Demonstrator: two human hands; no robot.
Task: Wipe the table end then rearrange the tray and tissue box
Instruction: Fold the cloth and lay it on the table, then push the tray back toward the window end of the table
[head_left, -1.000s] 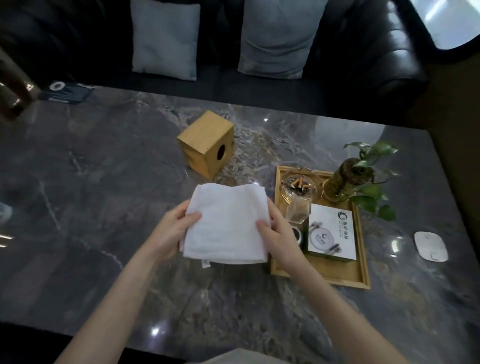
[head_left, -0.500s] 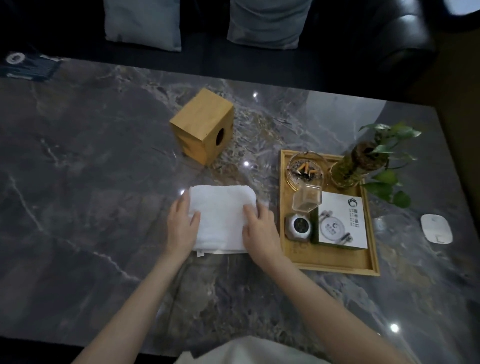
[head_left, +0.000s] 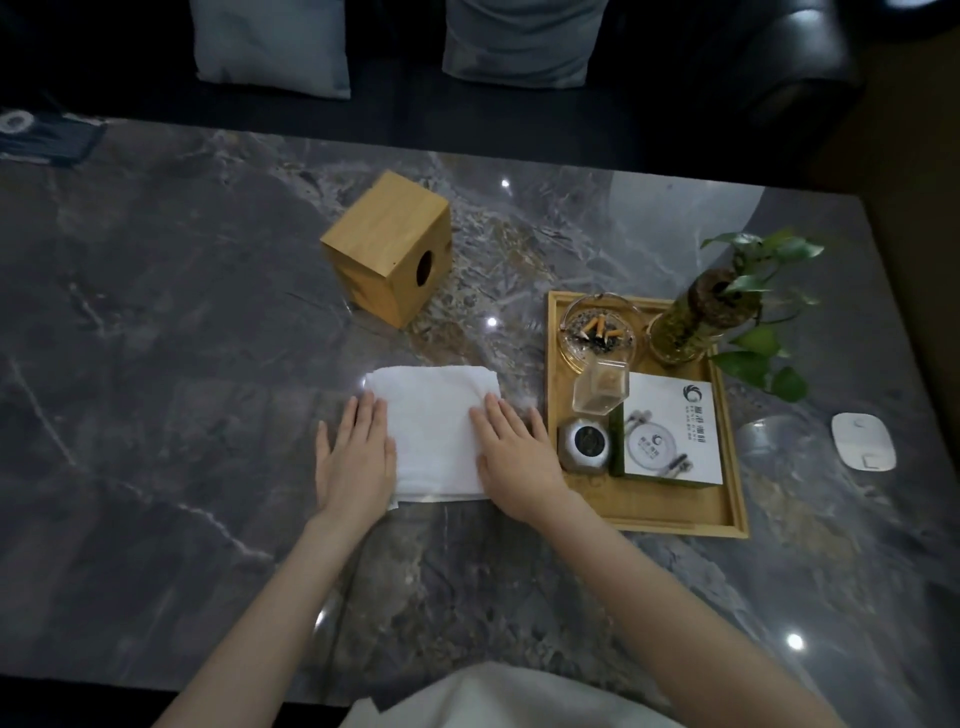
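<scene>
A folded white cloth lies flat on the dark marble table. My left hand presses flat on its left edge, and my right hand rests flat on its right side, fingers spread. A wooden cube tissue box lies tipped with its round hole facing right, behind the cloth. To the right sits a wooden tray carrying an ashtray, a clear cup, a round metal item, a white card box and a plant vase.
A white oval device lies on the table right of the tray. A dark sofa with two grey cushions runs behind the far table edge. A dark booklet sits at the far left corner.
The cloth went from held up in both hands to laid flat on the table. Both hands now press on it with flat palms.
</scene>
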